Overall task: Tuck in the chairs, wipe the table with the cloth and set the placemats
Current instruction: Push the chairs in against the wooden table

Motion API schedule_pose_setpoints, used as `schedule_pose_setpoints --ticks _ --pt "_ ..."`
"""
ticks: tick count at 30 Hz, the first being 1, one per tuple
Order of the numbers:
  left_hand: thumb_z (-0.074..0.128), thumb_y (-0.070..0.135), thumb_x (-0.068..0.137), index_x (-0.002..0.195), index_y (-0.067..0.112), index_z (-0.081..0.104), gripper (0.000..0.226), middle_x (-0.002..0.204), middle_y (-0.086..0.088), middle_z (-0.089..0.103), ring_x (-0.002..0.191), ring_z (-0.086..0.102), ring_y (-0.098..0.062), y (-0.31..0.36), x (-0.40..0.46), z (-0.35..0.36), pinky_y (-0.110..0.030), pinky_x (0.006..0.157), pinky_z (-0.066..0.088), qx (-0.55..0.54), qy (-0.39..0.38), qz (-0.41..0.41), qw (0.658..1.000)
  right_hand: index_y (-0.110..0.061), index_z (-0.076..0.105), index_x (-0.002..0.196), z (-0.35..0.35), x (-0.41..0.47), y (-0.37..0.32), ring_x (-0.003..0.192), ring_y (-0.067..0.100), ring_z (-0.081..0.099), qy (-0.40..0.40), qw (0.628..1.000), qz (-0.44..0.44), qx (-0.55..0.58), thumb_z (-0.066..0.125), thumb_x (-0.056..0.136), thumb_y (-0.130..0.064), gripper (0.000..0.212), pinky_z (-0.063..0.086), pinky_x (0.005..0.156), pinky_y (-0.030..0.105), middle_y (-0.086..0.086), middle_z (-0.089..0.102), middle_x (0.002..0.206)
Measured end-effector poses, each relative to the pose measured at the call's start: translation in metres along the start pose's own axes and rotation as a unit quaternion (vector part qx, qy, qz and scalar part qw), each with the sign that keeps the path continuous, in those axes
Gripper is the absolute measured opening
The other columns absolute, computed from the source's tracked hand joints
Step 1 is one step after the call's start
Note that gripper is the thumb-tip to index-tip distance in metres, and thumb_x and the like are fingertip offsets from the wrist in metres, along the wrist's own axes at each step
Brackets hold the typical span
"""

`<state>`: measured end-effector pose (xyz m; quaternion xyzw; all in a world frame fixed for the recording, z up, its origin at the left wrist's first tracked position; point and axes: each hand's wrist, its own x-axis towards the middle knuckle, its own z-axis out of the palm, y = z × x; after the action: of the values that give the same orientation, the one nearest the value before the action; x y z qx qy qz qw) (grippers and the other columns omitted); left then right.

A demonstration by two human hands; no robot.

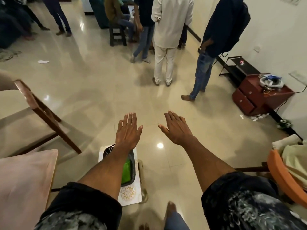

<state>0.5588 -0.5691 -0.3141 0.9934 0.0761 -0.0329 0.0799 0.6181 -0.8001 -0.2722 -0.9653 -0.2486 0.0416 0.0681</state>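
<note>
- I see 2 bare hands, left hand (128,130) and right hand (177,128), held flat with fingers straight, grasping nothing, over glossy tiled floor (93,90).
- 1 white patterned placemat (128,194) lies on the floor under my left forearm, below the fingers, carrying a dark basket (132,163) with a green cloth (127,171).
- 1 wooden chair (39,110) with a beige seat stands left.

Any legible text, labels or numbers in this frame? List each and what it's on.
None legible.
Placemat on the floor: a gold floral medallion, no lettering.
Dark basket with the green cloth: no label visible.
Papers on the wall: too small and blurred to read.
Items on the red drawer cabinet: any print too blurred to read.
Left hand and right hand are open and hold nothing printed.
</note>
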Motion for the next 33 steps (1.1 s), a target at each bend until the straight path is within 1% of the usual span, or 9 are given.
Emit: schedule_pose_setpoints --ticks 8,12,16,18,21,23,27,30,33 --pt "0.018 0.05 0.115 0.171 0.01 -0.003 0.072 0.18 -0.008 -0.001 0.167 -0.005 -0.026 0.048 0.087 0.007 -0.045 0.134 0.005 0.001 -0.005 -0.03 1.0 -0.009 0.029 0.161 -0.005 0.078 0.071 0.161 0.026 0.019 -0.018 0.999 -0.031 0.004 0.029 0.112 -0.056 0.068 0.021 0.127 0.044 0.014 0.027 0.171" --pt "0.019 0.05 0.115 0.171 0.01 -0.002 0.072 0.18 -0.008 0.0 0.167 -0.003 -0.025 0.081 0.13 0.003 -0.045 0.134 0.004 -0.026 0.001 -0.053 0.998 -0.008 0.029 0.161 -0.015 0.124 0.115 0.16 0.027 0.021 -0.033 0.998 -0.051 -0.011 0.029 0.112 -0.056 0.069 0.022 0.125 0.044 0.015 0.029 0.17" --pt "0.02 0.05 0.115 0.171 0.01 0.0 0.072 0.18 -0.008 0.002 0.167 -0.001 -0.026 0.086 0.165 0.007 -0.046 0.134 0.006 -0.02 -0.001 -0.083 0.996 -0.007 0.032 0.159 -0.02 0.174 0.138 0.158 0.029 0.025 -0.034 0.996 -0.085 -0.013 0.03 0.112 -0.055 0.068 0.026 0.124 0.045 0.016 0.033 0.167" --pt "0.02 0.05 0.114 0.171 0.009 0.004 0.072 0.18 -0.01 0.008 0.167 0.004 -0.027 0.08 0.175 0.012 -0.047 0.133 0.009 -0.019 0.005 -0.097 0.995 -0.006 0.033 0.158 -0.019 0.197 0.139 0.158 0.029 0.025 -0.035 0.994 -0.105 -0.009 0.031 0.112 -0.055 0.067 0.027 0.123 0.045 0.016 0.034 0.167" --pt "0.013 0.055 0.109 0.17 0.008 0.015 0.078 0.178 -0.012 0.017 0.166 0.014 -0.03 0.07 0.195 0.015 -0.048 0.133 0.011 -0.042 0.027 -0.127 0.991 -0.006 0.03 0.16 -0.014 0.236 0.138 0.161 0.029 0.02 -0.049 0.99 -0.134 0.0 0.03 0.112 -0.055 0.069 0.024 0.125 0.045 0.017 0.029 0.17" --pt "0.02 0.054 0.104 0.169 0.009 0.019 0.08 0.178 -0.012 0.018 0.165 0.017 -0.031 0.062 0.21 0.013 -0.048 0.133 0.01 -0.079 0.03 -0.152 0.985 -0.007 0.03 0.16 -0.008 0.26 0.135 0.162 0.029 0.018 -0.055 0.986 -0.154 0.006 0.03 0.112 -0.055 0.068 0.023 0.126 0.045 0.017 0.027 0.171" --pt "0.031 0.047 0.114 0.17 0.008 0.013 0.071 0.179 -0.012 0.013 0.166 0.011 -0.029 0.032 0.243 0.021 -0.048 0.133 0.008 -0.058 0.033 -0.192 0.979 -0.007 0.03 0.16 0.007 0.322 0.119 0.162 0.028 0.017 -0.067 0.979 -0.193 0.01 0.03 0.112 -0.055 0.068 0.021 0.126 0.044 0.017 0.026 0.171" --pt "0.025 0.049 0.115 0.172 0.009 0.005 0.073 0.18 -0.011 0.006 0.167 0.004 -0.027 0.007 0.27 0.03 -0.047 0.133 0.008 -0.024 0.017 -0.218 0.976 -0.007 0.029 0.16 0.018 0.367 0.104 0.163 0.029 0.016 -0.08 0.972 -0.219 0.009 0.03 0.112 -0.056 0.069 0.02 0.126 0.045 0.017 0.024 0.172" --pt "0.017 0.052 0.113 0.171 0.007 0.007 0.074 0.179 -0.012 0.006 0.167 0.004 -0.028 -0.009 0.296 0.028 -0.048 0.134 0.01 -0.047 0.022 -0.252 0.966 -0.008 0.026 0.163 0.016 0.402 0.088 0.164 0.028 0.013 -0.111 0.965 -0.237 0.014 0.029 0.112 -0.057 0.071 0.017 0.128 0.045 0.017 0.019 0.175"
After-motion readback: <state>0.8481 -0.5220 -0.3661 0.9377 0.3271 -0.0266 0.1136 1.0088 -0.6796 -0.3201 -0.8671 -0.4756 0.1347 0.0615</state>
